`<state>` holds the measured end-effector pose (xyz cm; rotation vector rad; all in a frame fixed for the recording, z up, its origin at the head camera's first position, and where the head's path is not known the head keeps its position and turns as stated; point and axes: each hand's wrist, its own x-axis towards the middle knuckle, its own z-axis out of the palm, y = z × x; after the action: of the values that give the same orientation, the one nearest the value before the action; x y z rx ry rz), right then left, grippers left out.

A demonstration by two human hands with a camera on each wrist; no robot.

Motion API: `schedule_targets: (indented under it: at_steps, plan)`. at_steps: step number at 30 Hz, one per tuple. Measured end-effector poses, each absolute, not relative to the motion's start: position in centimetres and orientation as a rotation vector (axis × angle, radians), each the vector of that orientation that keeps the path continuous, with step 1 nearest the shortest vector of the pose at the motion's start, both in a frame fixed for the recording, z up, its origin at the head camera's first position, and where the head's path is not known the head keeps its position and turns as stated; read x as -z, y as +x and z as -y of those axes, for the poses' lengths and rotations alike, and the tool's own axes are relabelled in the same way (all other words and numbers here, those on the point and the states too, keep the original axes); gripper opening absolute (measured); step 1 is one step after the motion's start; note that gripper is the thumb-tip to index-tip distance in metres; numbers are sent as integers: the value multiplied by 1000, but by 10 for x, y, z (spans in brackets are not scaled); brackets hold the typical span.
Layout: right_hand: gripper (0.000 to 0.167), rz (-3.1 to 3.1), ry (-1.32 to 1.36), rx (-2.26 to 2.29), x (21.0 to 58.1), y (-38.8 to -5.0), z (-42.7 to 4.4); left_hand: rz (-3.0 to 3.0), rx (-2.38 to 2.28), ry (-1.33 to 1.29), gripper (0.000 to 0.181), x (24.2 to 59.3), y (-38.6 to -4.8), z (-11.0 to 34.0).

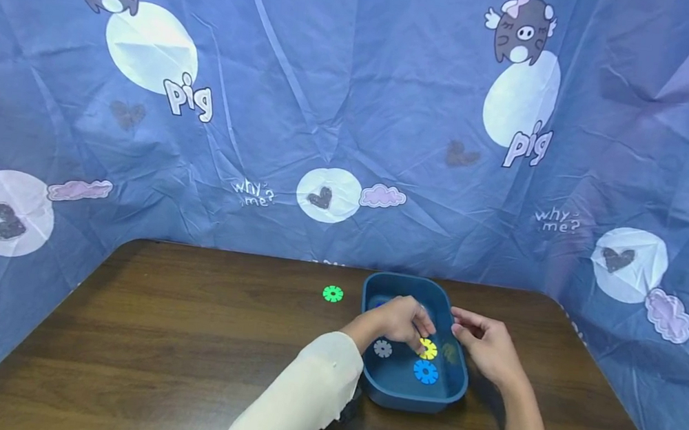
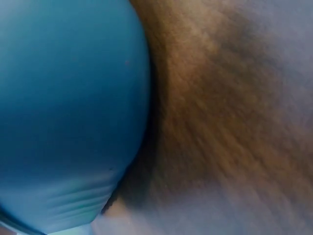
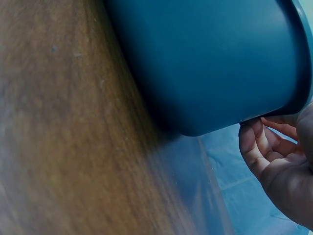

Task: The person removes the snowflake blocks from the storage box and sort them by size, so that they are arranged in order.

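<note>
A deep blue plastic bin (image 1: 410, 403) with rounded corners stands on the table. My left hand (image 1: 404, 320) reaches down into it over the left rim, its fingertips pinching a notched yellow disc (image 1: 429, 349). Below that lies a notched blue disc (image 1: 425, 372), and a grey one (image 1: 383, 348) is to the left. A darker blue piece shows partly behind the left wrist. My right hand (image 1: 490, 345) holds the bin's right rim with thumb and fingers; the right wrist view has its curled fingers (image 3: 250, 142) against the outer wall. The left wrist view catches only the bin's outside (image 2: 73, 98).
A green notched disc (image 1: 333, 293) lies on the brown wooden table (image 1: 195, 339), left of the bin's far end. Behind the table's far edge hangs a blue printed cloth (image 1: 266, 117), which also runs along both sides.
</note>
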<state>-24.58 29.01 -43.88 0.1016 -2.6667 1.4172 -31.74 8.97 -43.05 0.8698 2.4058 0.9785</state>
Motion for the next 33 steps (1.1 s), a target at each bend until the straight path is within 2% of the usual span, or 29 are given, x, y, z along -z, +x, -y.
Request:
schedule_targets:
  at_steps: [8,21,33]
  plan:
    - [38,2668,91,-1423,438,-246,-291,-2396,-896,903,37,437,-318,-94]
    - [38,2671,82,-1426,438,-245,-290,-2388,-907,879,33,436,-316,-96]
    - [38,2691,52,-1408,437,-245,-289,-2348,-888,977,11,419,-323,-87]
